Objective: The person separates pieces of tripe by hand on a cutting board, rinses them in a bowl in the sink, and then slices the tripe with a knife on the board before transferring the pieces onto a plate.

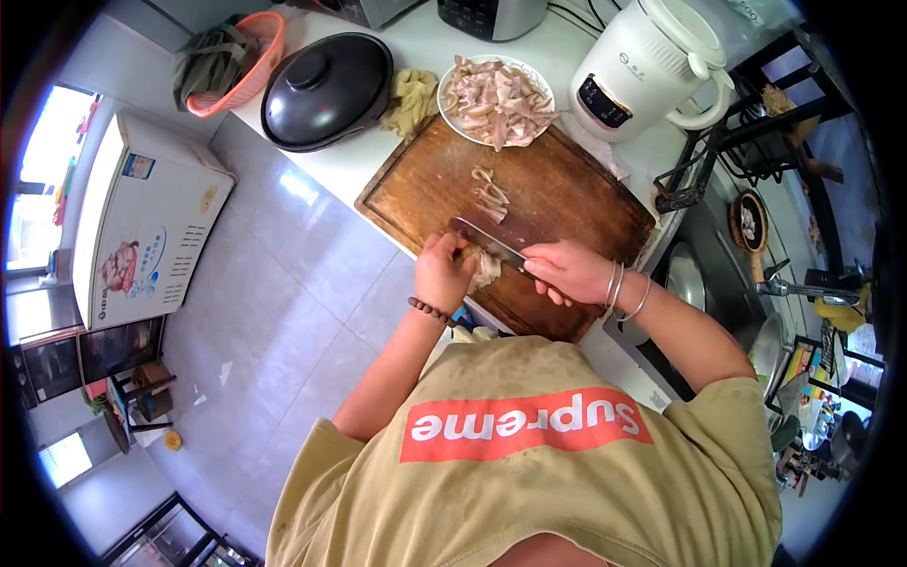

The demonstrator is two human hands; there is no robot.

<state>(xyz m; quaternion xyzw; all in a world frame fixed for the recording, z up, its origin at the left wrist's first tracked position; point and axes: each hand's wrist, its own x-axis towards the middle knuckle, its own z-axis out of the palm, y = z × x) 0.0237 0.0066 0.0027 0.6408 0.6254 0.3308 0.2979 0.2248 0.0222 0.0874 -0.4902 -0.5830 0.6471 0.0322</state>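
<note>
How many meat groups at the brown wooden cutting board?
3: pink heap on round white plate, loose pale strips on the board, pale piece between left hand and right hand. Hands may hide more.

A brown beaded bracelet (432, 310) circles the wrist just behind the left hand (444, 272). Thin silver bangles (645, 298) sit behind the right hand (572, 268). Nearer the body than both hands, a khaki T-shirt (605, 506) has short, loose sleeves (723, 430) and a red chest panel (529, 451) reading "Supreme" in white; small dark smudges mark the cloth.
</note>
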